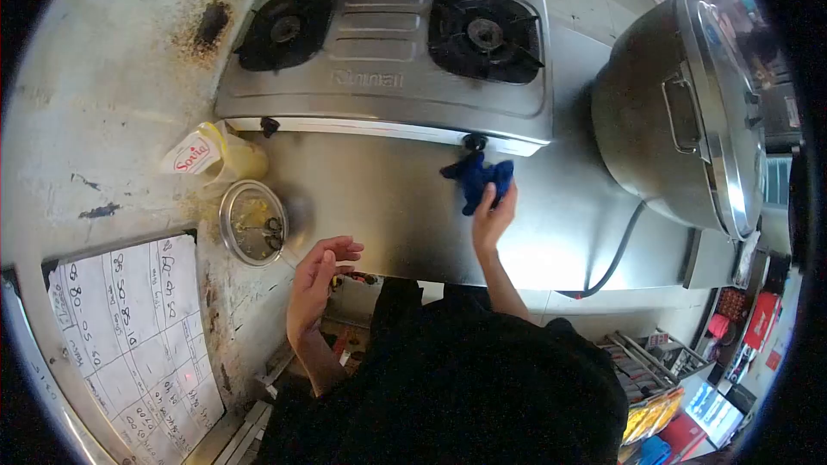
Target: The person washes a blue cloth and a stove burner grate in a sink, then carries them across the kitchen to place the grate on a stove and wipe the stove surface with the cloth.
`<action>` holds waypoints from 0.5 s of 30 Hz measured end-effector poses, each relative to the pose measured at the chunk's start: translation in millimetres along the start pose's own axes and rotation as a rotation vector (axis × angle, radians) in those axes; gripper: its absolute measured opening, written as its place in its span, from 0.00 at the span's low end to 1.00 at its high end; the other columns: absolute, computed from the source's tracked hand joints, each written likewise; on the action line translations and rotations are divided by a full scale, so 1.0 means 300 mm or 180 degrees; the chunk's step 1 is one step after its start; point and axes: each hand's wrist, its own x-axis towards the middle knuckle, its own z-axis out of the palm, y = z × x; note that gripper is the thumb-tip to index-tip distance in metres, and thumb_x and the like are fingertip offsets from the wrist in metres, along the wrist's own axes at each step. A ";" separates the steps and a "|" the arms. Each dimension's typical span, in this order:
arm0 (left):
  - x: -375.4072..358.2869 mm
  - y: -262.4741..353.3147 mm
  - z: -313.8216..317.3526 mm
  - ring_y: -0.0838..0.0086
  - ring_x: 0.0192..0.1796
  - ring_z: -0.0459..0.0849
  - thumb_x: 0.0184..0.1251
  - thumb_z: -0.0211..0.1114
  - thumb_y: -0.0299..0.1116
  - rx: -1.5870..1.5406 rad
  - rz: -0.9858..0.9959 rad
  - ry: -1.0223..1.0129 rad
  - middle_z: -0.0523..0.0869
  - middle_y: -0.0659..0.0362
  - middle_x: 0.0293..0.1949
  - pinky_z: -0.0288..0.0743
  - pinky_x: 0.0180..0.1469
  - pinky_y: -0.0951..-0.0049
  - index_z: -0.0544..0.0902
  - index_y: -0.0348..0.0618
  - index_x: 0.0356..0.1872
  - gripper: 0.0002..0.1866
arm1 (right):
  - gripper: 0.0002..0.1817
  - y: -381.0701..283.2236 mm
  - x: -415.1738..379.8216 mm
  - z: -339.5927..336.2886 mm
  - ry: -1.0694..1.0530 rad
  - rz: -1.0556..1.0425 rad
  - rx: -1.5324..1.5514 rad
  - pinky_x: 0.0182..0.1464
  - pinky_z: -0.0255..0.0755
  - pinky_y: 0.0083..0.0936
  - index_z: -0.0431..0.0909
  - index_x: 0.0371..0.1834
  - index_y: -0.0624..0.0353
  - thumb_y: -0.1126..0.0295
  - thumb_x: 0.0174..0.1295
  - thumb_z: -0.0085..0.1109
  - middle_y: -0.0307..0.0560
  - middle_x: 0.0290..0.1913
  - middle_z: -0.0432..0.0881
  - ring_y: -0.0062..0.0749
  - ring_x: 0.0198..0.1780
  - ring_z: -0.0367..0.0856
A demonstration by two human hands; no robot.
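My right hand (494,220) is closed on a crumpled dark blue cloth (482,182), just below the right knob (475,142) of the two-burner gas stove (379,77). The cloth is at the steel counter (370,198), in front of the stove. My left hand (317,280) hangs at the counter's front edge with its fingers apart and nothing in it. Up and to the left of that hand are a round steel container (252,222) with small items inside and a yellowish plastic pouch (233,157).
A large steel pot (663,112) with a side handle stands at the right. A grey hose (622,250) runs from beneath it to the counter's front edge. On the left, a stained wall (112,146) bears a sheet of handwriting (138,336). Shelves stand at the lower right.
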 end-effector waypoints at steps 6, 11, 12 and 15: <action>-0.088 -0.026 -0.177 0.74 0.44 0.74 0.67 0.42 0.38 0.0024 0.0226 0.0342 0.77 0.55 0.42 0.68 0.46 0.74 0.71 0.37 0.47 0.17 | 0.23 -0.100 -0.097 0.564 -0.0029 -0.1497 -0.0719 0.58 0.54 0.36 0.59 0.55 0.69 0.76 0.55 0.46 0.61 0.55 0.63 0.53 0.56 0.61; -0.221 -0.086 -0.358 0.73 0.44 0.75 0.67 0.42 0.38 -0.0049 0.0063 0.1109 0.77 0.54 0.42 0.68 0.45 0.73 0.71 0.37 0.46 0.17 | 0.22 -0.280 -0.264 0.846 -0.1350 -0.1783 -0.0554 0.52 0.59 0.36 0.64 0.52 0.65 0.77 0.50 0.43 0.59 0.49 0.68 0.48 0.51 0.64; -0.244 -0.095 -0.386 0.73 0.44 0.75 0.67 0.42 0.38 -0.0064 0.0031 0.1271 0.77 0.54 0.42 0.68 0.45 0.73 0.71 0.36 0.46 0.17 | 0.21 -0.315 -0.274 0.886 -0.2189 -0.2039 -0.0709 0.52 0.59 0.37 0.65 0.52 0.63 0.75 0.51 0.43 0.56 0.49 0.69 0.44 0.51 0.65; -0.300 -0.134 -0.456 0.73 0.45 0.75 0.67 0.43 0.40 -0.0283 -0.0037 0.1520 0.77 0.55 0.43 0.69 0.44 0.73 0.71 0.36 0.46 0.18 | 0.20 -0.362 -0.231 0.936 -0.3109 -0.2887 -0.1450 0.52 0.60 0.36 0.67 0.52 0.58 0.70 0.53 0.44 0.50 0.51 0.69 0.33 0.53 0.64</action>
